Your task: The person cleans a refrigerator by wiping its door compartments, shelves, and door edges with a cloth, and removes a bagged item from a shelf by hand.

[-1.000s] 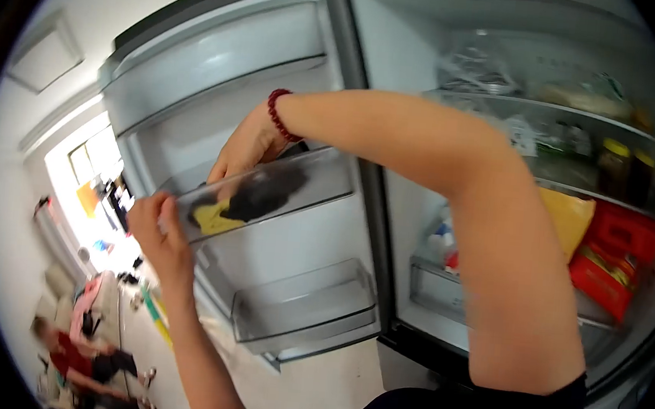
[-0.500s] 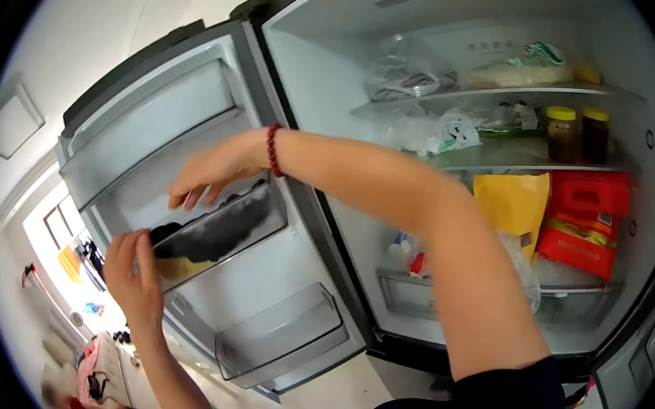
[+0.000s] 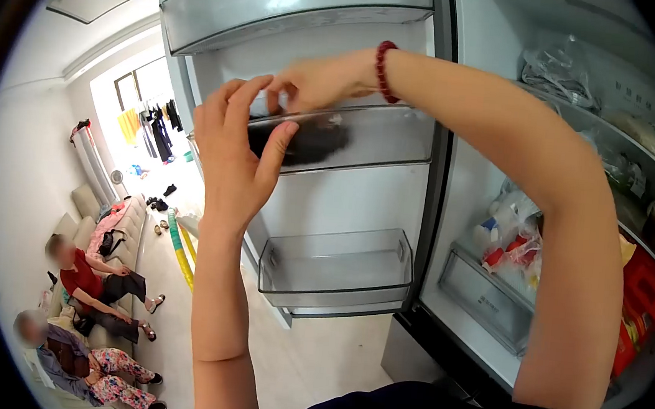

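In the head view, the left hand (image 3: 232,139) is standing at the middle door bin (image 3: 396,137), thumb and fingers parted; a dark bundle (image 3: 313,143) is lying inside. Steadying the bin's front would help. The right hand (image 3: 318,82) is blurring above; its grip cannot be told.

Window (image 3: 151,77) is totally blown out, fridge interior (image 3: 479,132) looks kinda dim, right hand (image 3: 318,81) is motion-blurred, and fisheye warps everything toward black edges.

Daylight glares through a dark-framed rectangular window (image 3: 127,90) far left; a long beige upholstered sofa (image 3: 131,237) lines the plain white wall (image 3: 28,146) on pale smooth floor (image 3: 324,350).
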A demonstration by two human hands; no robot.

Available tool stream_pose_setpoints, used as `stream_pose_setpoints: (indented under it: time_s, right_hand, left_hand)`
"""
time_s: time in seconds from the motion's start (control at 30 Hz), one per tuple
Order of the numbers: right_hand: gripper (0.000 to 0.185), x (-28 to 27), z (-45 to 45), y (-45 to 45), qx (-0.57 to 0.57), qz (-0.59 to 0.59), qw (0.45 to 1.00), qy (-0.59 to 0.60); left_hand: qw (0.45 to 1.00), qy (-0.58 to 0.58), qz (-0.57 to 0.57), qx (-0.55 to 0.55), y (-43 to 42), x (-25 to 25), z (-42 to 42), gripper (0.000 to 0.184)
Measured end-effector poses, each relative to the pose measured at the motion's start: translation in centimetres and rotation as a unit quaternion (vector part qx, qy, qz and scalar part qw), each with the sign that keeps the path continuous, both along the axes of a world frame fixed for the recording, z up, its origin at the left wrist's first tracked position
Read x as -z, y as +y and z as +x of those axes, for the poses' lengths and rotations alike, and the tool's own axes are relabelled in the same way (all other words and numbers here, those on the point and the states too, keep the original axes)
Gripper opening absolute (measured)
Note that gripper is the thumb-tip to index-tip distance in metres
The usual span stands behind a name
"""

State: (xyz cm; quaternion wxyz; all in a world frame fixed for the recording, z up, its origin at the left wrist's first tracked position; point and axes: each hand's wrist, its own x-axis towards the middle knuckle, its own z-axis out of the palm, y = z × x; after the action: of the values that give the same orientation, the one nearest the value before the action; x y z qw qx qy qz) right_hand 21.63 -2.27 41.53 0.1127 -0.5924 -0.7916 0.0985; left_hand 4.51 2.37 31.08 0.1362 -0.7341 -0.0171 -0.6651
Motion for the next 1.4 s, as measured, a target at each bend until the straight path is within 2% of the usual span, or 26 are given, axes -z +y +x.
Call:
stream_pose_setpoints:
  time_s: [0.07, 0.1, 0.13, 0.2, 0.23, 0.33, 0.43, 0.53, 0.57, 0.63, 0.73, 0.77, 0.87, 0.97, 1.03, 1.07, 1.1, 1.2, 1.33, 1.4]
  right_hand:
    - [0.036, -0.1, -0.3, 2.0, 0.004, 0.1, 0.989, 0.108]
    - [0.035, 0.3, -0.5, 2.0, -0.03, 0.08, 0.975, 0.206]
    - [0.035, 0.9, -0.7, 2.2, -0.06, -0.008, 0.974, 0.217]
    - [0.034, 1.6, -1.0, 2.6, -0.119, -0.179, 0.949, 0.229]
    - [0.037, 1.1, -1.0, 2.7, -0.08, -0.183, 0.963, 0.183]
    - [0.036, 0.7, -0.2, 3.2, -0.1, -0.232, 0.956, 0.148]
    - [0.03, 0.3, 1.0, -0.8, -0.02, -0.185, 0.975, 0.121]
    - [0.019, -0.4, 3.4, -4.1, 0.064, -0.155, 0.986, -0.008]
    - [0.017, -1.1, 3.8, -4.9, 0.1, -0.137, 0.978, -0.121]
    - [0.012, -1.9, 4.1, -6.3, 0.163, -0.099, 0.925, -0.328]
    - [0.012, -0.8, 2.8, -6.6, 0.219, 0.031, 0.873, -0.434]
    - [0.011, -1.1, 2.4, -7.0, 0.217, 0.031, 0.859, -0.462]
    - [0.007, -1.0, 2.7, -7.4, 0.175, -0.005, 0.904, -0.39]
    - [0.01, -1.7, 1.5, -6.6, 0.228, -0.097, 0.882, -0.4]
    - [0.014, -1.3, 3.2, -6.2, 0.187, -0.144, 0.957, -0.167]
    - [0.016, -0.9, 4.1, -6.0, 0.161, -0.167, 0.972, -0.046]
    - [0.023, -0.7, 4.0, -6.1, 0.155, -0.161, 0.974, -0.028]
    - [0.015, 0.2, 4.5, -5.9, 0.093, -0.135, 0.974, 0.157]
    - [0.014, 0.7, 2.8, -3.8, 0.049, -0.135, 0.965, 0.221]
    - [0.022, 0.3, 1.4, -2.9, 0.02, -0.15, 0.958, 0.246]
  left_hand:
    - [1.0, -0.006, -0.007, 0.018, -0.5, 0.0, -0.1, 0.048]
    - [0.999, -0.011, -0.014, 0.029, -0.4, 0.2, -0.1, 0.048]
    - [0.999, -0.016, -0.021, 0.039, -0.2, 0.3, -0.1, 0.048]
    - [0.999, 0.004, -0.017, 0.032, 0.3, 0.1, -0.1, 0.036]
    - [0.999, 0.023, -0.015, 0.019, 0.3, 0.0, -0.3, 0.032]
    - [0.999, 0.036, -0.003, -0.016, 0.4, -0.1, -0.4, 0.026]
    - [0.999, 0.032, -0.013, -0.019, -0.3, -0.2, -0.5, 0.025]
    - [0.999, 0.031, -0.018, -0.015, -0.4, -0.1, -0.4, 0.025]
    - [0.999, 0.031, -0.02, -0.012, -0.4, -0.1, -0.4, 0.025]
    - [0.999, 0.038, -0.028, -0.004, -0.3, 0.1, -0.6, 0.026]
    - [0.998, 0.036, -0.041, 0.019, -0.1, 0.0, -0.3, 0.026]
    - [0.999, 0.037, -0.037, 0.016, -0.2, -0.1, -0.4, 0.024]
    - [0.998, 0.037, -0.043, 0.023, 0.4, 0.0, -0.3, 0.024]
    - [0.997, 0.041, -0.062, 0.036, 0.4, 0.0, -0.4, 0.023]
    - [0.996, 0.044, -0.062, 0.043, 0.7, -0.1, -0.4, 0.023]
    - [0.996, 0.045, -0.064, 0.045, 0.8, -0.1, -0.4, 0.023]
    - [0.996, 0.044, -0.067, 0.048, 1.0, -0.1, -0.3, 0.022]
    - [0.995, 0.043, -0.076, 0.055, 1.4, -0.2, -0.2, 0.022]
    - [0.993, 0.042, -0.088, 0.068, 1.5, -0.2, -0.2, 0.023]
    - [0.993, 0.039, -0.081, 0.075, 1.7, -0.1, -0.1, 0.023]
